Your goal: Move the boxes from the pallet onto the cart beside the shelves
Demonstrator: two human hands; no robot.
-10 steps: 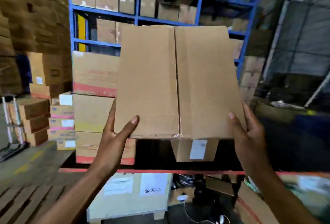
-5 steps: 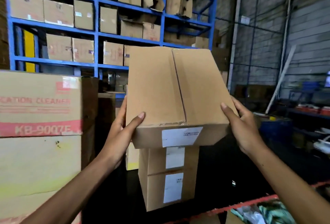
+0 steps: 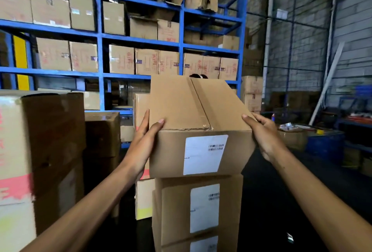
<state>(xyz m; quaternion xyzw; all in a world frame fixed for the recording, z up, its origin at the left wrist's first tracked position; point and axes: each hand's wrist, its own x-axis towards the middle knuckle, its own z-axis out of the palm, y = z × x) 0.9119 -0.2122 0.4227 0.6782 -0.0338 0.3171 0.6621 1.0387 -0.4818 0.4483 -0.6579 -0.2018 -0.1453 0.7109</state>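
Operator: Position check, from frame left to frame right. What holds the load?

Technician: Left hand (image 3: 144, 147) sits at centre left, palm flat against the left side wall of the carried box (image 3: 201, 131), fingers running up that wall and thumb hooked over the top near corner. Right hand (image 3: 263, 137) sits at centre right on the opposite wall, fingers curled round the top edge. Both hands are grasping the box; neither is released or clenched on nothing.

Operator: Where does the box lie?

Technician: At frame centre, between the two hands, its white label (image 3: 204, 154) facing the camera. Its long axis appears to run away from the viewer, toward the blue shelves (image 3: 100, 36) in the upper half of the frame. Its base is at, or just above, the top of the stacked box (image 3: 201, 207) in the lower centre. Contact cannot be confirmed from this view.

Operator: Which relation governs the next move?

Technician: Judged from this frame, vertical alignment: the carried box sits a little left of the stack beneath it. Both hands are about equally near, so lowering should be shared evenly. No cart deck is visible.
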